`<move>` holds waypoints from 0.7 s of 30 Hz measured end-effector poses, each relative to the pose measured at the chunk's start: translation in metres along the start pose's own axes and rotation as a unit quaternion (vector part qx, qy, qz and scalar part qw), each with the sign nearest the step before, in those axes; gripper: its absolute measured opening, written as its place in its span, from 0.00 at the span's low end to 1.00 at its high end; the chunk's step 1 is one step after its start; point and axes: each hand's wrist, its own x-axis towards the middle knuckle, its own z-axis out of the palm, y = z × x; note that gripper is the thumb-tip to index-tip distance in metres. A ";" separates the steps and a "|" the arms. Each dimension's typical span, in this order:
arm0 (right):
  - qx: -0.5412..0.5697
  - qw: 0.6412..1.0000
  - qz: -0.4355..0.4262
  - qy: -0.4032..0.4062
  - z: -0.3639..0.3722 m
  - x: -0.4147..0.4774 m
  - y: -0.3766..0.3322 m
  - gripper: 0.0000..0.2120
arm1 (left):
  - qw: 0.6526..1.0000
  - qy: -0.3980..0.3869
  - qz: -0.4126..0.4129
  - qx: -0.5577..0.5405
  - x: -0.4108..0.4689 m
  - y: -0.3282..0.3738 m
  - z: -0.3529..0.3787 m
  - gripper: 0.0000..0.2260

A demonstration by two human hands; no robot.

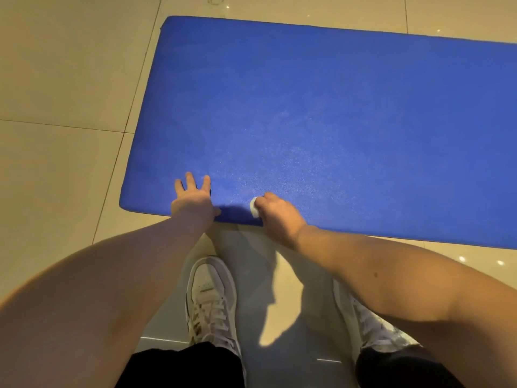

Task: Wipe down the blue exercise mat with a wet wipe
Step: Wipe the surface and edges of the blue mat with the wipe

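Blue foam is filling most of the head view: the mat [307,107] is lying flat on the tiled floor [70,79], its long axis running from left to right and passing out of the picture on the right. The person is crouching at its near long edge, close to the left end, with white shoes [211,298] showing on the floor just short of that edge. The left hand [193,201] is pressing down on the mat with fingers spread and straight, its grip holding nothing, seemingly pinning the near edge. The right hand [275,214] is sitting just beside it, to the right, its grip curled tight round a small bunched white wipe [254,207] that is touching the mat by the near edge. Nearly all of the mat is lying ahead of and to the right of that wipe, so the coming stroke is likely heading away from the body or rightward along the length, and the right hand is the nearer one for it.
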 end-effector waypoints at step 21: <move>0.296 0.925 0.201 0.129 -0.037 -0.021 0.010 0.12 | 0.934 -0.027 0.133 -0.331 -0.043 0.052 -0.025 0.19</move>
